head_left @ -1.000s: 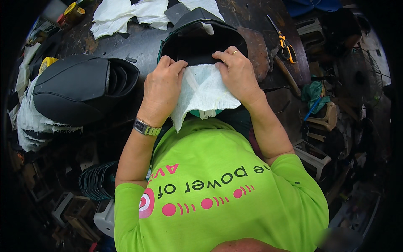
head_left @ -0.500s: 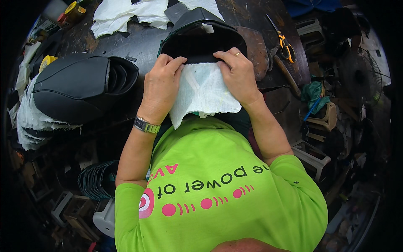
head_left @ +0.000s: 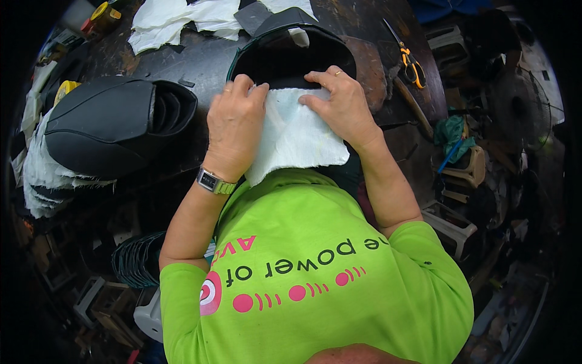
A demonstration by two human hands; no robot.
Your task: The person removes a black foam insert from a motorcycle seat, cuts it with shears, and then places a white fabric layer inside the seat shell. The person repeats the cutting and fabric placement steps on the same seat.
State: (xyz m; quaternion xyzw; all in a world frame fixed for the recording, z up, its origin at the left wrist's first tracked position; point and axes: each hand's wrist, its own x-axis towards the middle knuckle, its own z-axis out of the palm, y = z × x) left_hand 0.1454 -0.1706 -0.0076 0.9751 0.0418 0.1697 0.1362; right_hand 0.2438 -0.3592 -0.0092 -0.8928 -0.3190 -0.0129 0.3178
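Note:
A black curved seat cover [head_left: 291, 54] lies on the dark worktable [head_left: 206, 60] in front of me. A white cloth piece [head_left: 297, 136] hangs from its near edge toward my green shirt. My left hand [head_left: 235, 124] presses flat on the cloth's left side, a watch on that wrist. My right hand [head_left: 339, 103] pinches the cloth's upper right edge against the cover's rim, a ring on one finger.
A stack of black seat covers [head_left: 115, 124] sits at the left over a pile of white cloth [head_left: 42, 176]. More white cloth pieces [head_left: 176, 18] lie at the back. Orange-handled scissors [head_left: 412, 64] rest at the right. Plastic stools [head_left: 451, 224] and clutter fill the floor.
Both hands have slid slightly along the cloth's top edge, smoothing it against the cover's rim. The cloth lies flatter than before.

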